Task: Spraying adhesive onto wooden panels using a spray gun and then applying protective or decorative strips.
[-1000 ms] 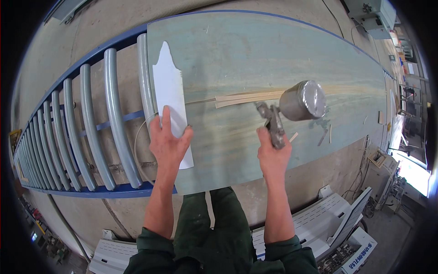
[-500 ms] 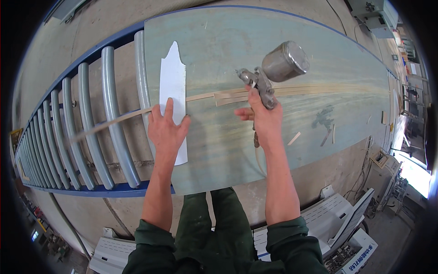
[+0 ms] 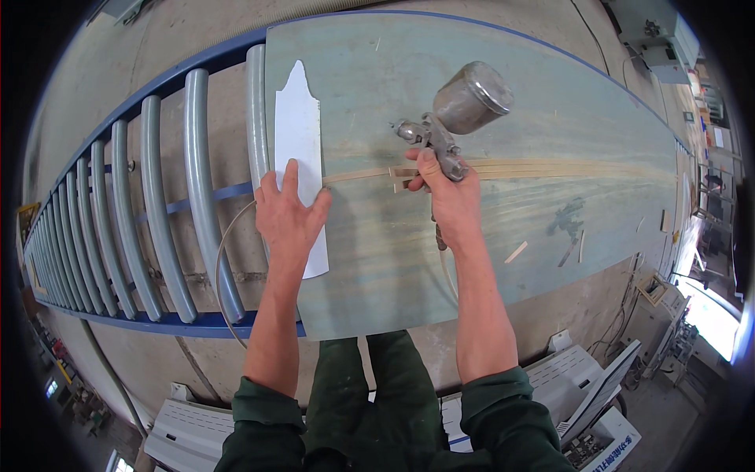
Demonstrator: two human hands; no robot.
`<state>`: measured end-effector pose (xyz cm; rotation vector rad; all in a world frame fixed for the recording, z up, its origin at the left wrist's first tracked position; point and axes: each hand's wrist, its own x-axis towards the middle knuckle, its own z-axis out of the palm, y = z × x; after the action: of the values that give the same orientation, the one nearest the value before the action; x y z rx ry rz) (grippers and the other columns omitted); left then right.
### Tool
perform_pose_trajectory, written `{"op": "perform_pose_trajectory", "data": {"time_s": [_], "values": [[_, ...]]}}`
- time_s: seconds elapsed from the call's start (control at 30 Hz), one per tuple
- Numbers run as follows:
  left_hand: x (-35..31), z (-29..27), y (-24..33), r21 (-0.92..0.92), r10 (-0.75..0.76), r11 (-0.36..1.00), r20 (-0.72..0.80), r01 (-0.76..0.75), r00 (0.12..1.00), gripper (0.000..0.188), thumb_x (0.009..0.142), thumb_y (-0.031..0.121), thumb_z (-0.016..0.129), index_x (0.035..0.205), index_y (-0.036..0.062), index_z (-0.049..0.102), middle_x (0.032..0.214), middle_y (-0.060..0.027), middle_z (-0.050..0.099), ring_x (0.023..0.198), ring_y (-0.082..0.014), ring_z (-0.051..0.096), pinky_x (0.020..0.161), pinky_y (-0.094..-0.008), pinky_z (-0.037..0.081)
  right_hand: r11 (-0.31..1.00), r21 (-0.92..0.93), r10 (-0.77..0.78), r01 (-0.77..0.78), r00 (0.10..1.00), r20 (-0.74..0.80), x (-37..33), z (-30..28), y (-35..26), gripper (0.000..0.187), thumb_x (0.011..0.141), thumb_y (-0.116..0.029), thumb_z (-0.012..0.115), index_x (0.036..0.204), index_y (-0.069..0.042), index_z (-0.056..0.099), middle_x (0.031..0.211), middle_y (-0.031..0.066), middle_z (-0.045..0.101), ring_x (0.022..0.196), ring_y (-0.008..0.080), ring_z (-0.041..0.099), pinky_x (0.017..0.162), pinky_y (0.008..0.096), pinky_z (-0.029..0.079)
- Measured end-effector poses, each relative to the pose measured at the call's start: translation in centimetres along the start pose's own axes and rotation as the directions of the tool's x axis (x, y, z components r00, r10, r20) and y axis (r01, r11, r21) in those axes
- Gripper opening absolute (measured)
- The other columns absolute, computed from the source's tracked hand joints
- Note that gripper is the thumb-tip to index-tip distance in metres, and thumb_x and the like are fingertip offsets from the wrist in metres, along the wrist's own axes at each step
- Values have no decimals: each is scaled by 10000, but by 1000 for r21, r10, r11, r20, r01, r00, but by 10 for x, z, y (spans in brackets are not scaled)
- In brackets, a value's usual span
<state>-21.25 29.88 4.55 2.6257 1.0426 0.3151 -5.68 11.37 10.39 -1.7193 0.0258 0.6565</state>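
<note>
My left hand (image 3: 287,212) lies on a long white sheet (image 3: 299,130), its index finger stretched out and its thumb apart, pressing the sheet on the greenish board. A thin wood-coloured edging strip (image 3: 358,175) passes beneath the sheet; its other end (image 3: 220,259) comes out beside my left hand and curves down over the rollers. In my right hand (image 3: 454,200) is a metal spray gun (image 3: 443,145) with a round silver cup (image 3: 473,97), held above the board with its nozzle turned left. A hose (image 3: 446,271) hangs from its handle.
More thin strips (image 3: 550,167) run lengthwise along the board (image 3: 377,275). Small offcuts (image 3: 517,252) and a dark stain (image 3: 565,216) are on its right part. A roller conveyor (image 3: 200,157) with a blue frame adjoins at left. Grey-white machine covers (image 3: 193,433) stand near my legs.
The strip's left end, stretched out straight over the rollers before, now droops in a curve toward me. The spray gun has moved slightly left. My left hand stays on the white sheet.
</note>
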Motion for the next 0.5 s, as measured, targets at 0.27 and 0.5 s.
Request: {"op": "perform_pose_trajectory", "data": {"time_s": [0.27,0.5], "values": [[0,3,-3,6,56,998,-49,-55,997,708,730,398,791,1356,104,641,1244,-202,577,1018,-375,570,821,-473,527,997,68,23,-25,999,32,18,-1,14,489,998,-473,699,1198,-28,732,1059,65,761,781,127,666,803,317,496],[1,4,2,-18,65,998,-59,-66,996,702,727,396,789,1347,101,643,1232,-197,574,1012,-371,566,826,-468,521,998,-35,-57,57,998,-12,4,9,7,440,1003,-455,702,1146,-44,761,773,-15,638,733,77,533,705,279,428]]}}
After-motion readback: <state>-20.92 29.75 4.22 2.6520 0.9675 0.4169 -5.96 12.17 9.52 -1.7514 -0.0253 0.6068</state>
